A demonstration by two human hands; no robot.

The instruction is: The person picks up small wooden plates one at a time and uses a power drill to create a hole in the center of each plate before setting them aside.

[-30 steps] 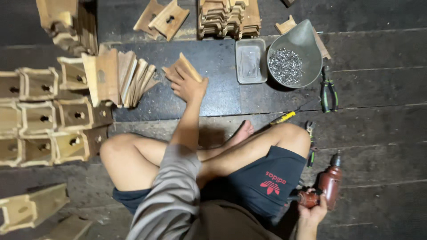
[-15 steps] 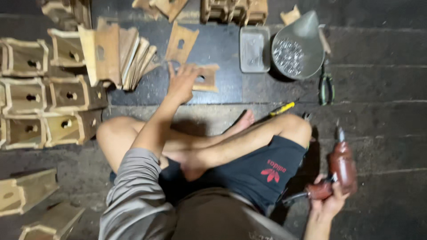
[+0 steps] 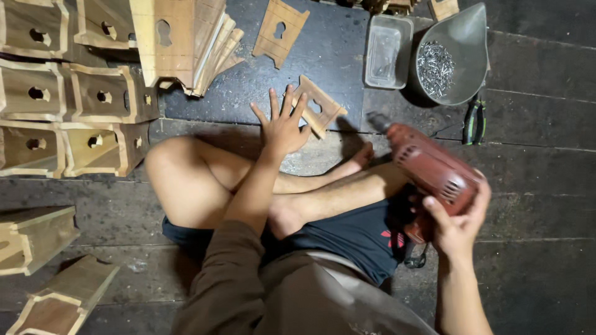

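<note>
Dark plank floor [image 3: 546,260] carries wooden boxes [image 3: 93,93], a dark mat [image 3: 335,62], probably 1 pliers [image 3: 475,119].

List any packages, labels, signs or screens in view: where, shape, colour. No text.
Red logo mark: printed on the dark shorts, right thigh, just below the red drill that the right hand holds; small, leaf-like.
Clear plastic tray: on the dark mat, left of the grey scoop of screws; rectangular, unlabelled.
No signs or screens.
</note>
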